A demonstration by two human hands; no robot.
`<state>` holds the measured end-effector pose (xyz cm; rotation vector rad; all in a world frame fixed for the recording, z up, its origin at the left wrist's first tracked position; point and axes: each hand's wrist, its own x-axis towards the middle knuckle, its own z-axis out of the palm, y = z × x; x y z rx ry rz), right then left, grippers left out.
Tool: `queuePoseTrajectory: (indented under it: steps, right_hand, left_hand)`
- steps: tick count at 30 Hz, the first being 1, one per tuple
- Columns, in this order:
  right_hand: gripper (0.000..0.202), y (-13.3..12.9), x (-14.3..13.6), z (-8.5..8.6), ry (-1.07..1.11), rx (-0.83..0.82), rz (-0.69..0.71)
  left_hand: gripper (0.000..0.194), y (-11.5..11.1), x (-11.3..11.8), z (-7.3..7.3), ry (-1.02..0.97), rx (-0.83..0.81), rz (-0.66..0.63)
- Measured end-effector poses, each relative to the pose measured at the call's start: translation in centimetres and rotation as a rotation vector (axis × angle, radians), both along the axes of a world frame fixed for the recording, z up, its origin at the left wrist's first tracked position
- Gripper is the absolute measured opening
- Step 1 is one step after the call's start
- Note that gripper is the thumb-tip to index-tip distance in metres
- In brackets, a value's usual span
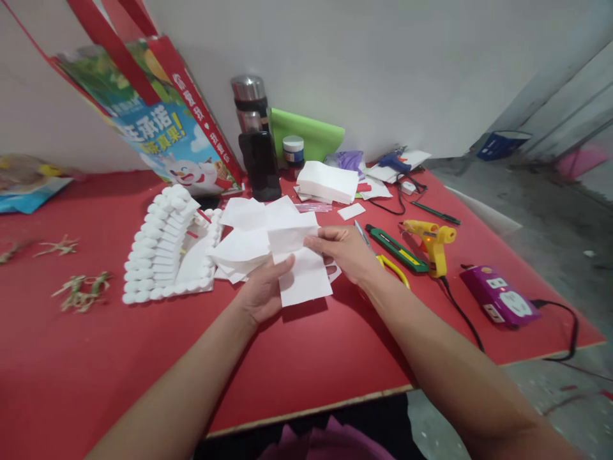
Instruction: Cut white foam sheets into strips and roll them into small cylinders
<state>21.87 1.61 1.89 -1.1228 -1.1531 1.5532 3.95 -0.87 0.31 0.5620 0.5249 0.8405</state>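
Between both hands is a white paper sheet (304, 278) with a crease across it, its upper part standing up from the lower. My left hand (264, 287) grips its left edge, thumb on top. On the upper right side, my right hand (345, 251) pinches the sheet between thumb and fingers. Behind it lie loose white sheets (246, 243), overlapping one another. To their left sits a white curved model (165, 249) built of rounded pads and folded strips. Yellow-handled scissors (396, 271) lie partly hidden behind my right wrist.
Right of my hands lie a green utility knife (397, 249), a yellow glue gun (433, 241) and a purple power strip (500, 297) with cables. At the back stand a black phone (261, 166), a steel flask (249, 89) and a printed bag (167, 128). Small twig figures (83, 291) lie left.
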Motion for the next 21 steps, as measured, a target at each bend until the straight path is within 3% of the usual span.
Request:
queuePoseTrajectory:
  steps: [5,11,14,17,21]
  right_hand:
    - [0.027,-0.2,-0.5,-0.1,-0.085,0.074,-0.015]
    - [0.016,1.1,1.3,0.0,-0.149,0.353,-0.307]
    - [0.019,1.8,3.0,0.3,-0.333,0.433,-0.38]
    - [0.023,1.9,4.2,0.7,-0.694,0.45,-0.323]
    - [0.049,1.3,3.8,0.9,-1.02,0.251,-0.064]
  left_hand:
    - [0.064,-0.2,-0.1,-0.2,0.167,0.02,0.073]
    - [0.062,-0.2,-1.0,0.6,0.171,0.115,-0.109]
    - [0.064,0.2,-1.5,1.5,0.149,0.119,-0.015]
    - [0.073,0.7,-1.8,2.1,0.149,0.115,0.197]
    - [0.089,1.2,-1.8,2.3,0.172,0.1,0.35]
